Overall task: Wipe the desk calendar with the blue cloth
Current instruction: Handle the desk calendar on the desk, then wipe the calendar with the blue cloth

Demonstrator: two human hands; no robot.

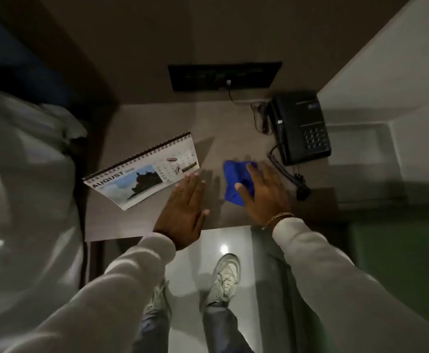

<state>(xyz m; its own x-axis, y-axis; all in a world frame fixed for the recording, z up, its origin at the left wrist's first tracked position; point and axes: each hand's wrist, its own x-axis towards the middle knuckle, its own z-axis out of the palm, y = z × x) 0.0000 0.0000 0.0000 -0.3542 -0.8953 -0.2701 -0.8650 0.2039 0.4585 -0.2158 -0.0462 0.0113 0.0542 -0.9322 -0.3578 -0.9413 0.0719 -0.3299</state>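
The desk calendar (142,171), spiral-bound and showing an August page with a photo, stands tilted on the left part of the small desk (223,146). My left hand (185,212) hovers flat with fingers apart just right of the calendar's lower corner, and whether its fingertips touch it I cannot tell. The crumpled blue cloth (235,180) lies on the desk to the right. My right hand (264,193) rests over the cloth's right side with fingers spread on it, and no closed grasp shows.
A black desk phone (300,128) with its coiled cord (288,175) sits at the desk's right back corner. A dark socket panel (223,76) is on the wall behind. White bedding (25,174) lies at the left. My shoes (224,278) stand on the glossy floor below.
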